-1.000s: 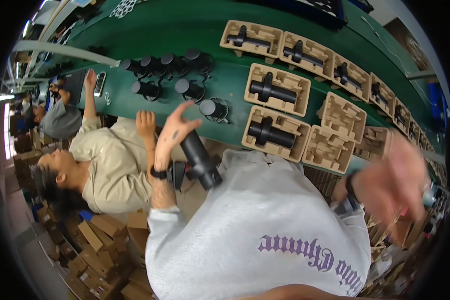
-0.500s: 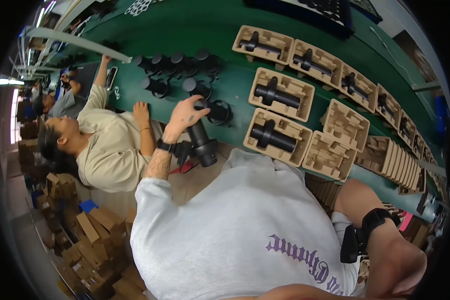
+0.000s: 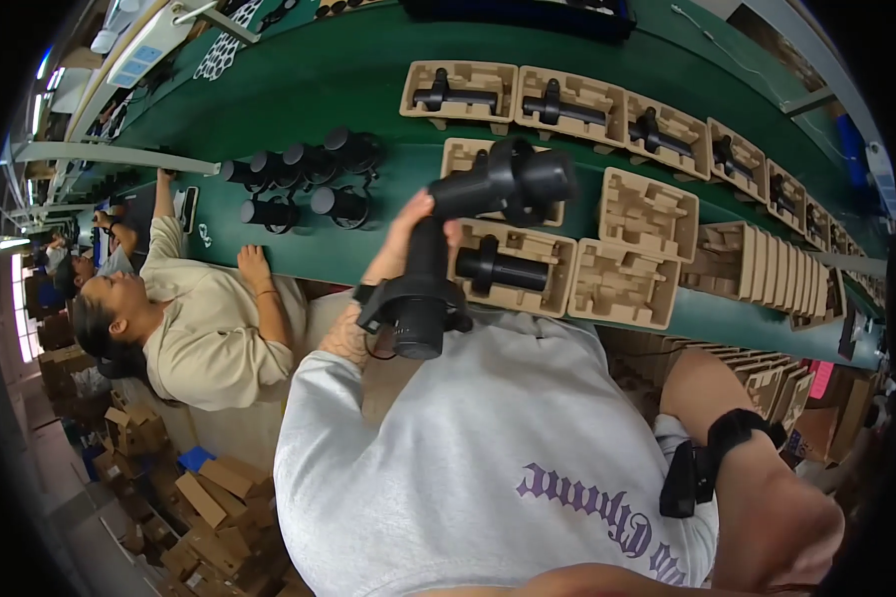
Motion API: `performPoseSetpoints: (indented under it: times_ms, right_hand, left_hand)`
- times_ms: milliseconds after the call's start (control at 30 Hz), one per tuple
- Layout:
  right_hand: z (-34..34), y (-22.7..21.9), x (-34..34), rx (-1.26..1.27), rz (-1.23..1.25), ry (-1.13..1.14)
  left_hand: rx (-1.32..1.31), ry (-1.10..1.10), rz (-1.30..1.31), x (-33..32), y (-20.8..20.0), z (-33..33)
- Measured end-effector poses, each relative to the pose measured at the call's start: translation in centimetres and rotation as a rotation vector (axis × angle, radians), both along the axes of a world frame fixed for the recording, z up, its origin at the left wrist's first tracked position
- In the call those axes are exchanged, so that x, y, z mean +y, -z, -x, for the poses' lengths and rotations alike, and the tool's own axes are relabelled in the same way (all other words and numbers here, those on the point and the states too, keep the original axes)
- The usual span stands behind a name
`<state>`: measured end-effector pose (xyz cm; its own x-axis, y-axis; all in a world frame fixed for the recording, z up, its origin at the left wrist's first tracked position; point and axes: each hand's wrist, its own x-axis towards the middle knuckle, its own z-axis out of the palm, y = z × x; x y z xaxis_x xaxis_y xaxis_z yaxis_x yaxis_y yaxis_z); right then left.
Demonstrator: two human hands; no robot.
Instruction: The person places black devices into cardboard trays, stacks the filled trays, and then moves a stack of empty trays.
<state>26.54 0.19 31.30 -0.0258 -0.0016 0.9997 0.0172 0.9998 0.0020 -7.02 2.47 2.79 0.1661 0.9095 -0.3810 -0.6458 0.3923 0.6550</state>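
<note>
My left hand (image 3: 395, 247) is closed around two black scope-like cylinders with ring collars, held above the bench's near edge. One cylinder (image 3: 426, 289) hangs down over my wrist; the other cylinder (image 3: 498, 187) points right, above the trays. A tan moulded-pulp tray (image 3: 558, 297) holding a similar black cylinder (image 3: 508, 269) lies near the edge. Behind the raised cylinder, another tray (image 3: 452, 149) is partly hidden. My right hand (image 3: 791, 522) is raised close to the camera on a bent arm; blur and the frame edge hide its fingers.
Several black cylinders (image 3: 309, 159) stand on the green bench (image 3: 348, 85) to the left. A row of filled trays (image 3: 615, 119) runs along the back. Unfilled trays (image 3: 622, 284) and a tray stack (image 3: 782, 267) lie right. A co-worker (image 3: 214, 338) sits left; cardboard boxes (image 3: 209, 507) lie below.
My left hand has lifted a second cylinder off the bench and moved right toward the trays, holding both. The view has shifted slightly. My right arm stays bent.
</note>
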Motion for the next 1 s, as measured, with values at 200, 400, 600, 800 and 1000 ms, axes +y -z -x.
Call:
performPoseSetpoints:
  times_ms: [200, 400, 600, 800, 1000]
  right_hand:
    - [-2.6, 8.3, 3.2, 0.036, 0.666, 0.071]
    - [-1.4, 23.4, 8.4, -0.473, 1.672, -0.729]
    - [-3.0, 28.9, 11.4, -0.189, 1.665, -0.729]
    - [-5.2, 29.2, 15.4, -0.514, 1.025, 0.676]
    - [-11.2, 31.0, 28.8, -0.376, 1.255, 1.091]
  left_hand:
    - [-0.952, 0.441, 0.143, 2.0, 3.0, -11.5]
    - [-1.101, 0.659, 0.235, 1.8, 3.8, -19.3]
    - [-0.245, 0.45, 0.325, 1.5, 2.3, -19.7]
    - [-0.371, 0.281, 0.27, 0.0, 4.5, -14.3]
    - [-0.6, 0.134, 0.34, -2.3, 6.1, -12.7]
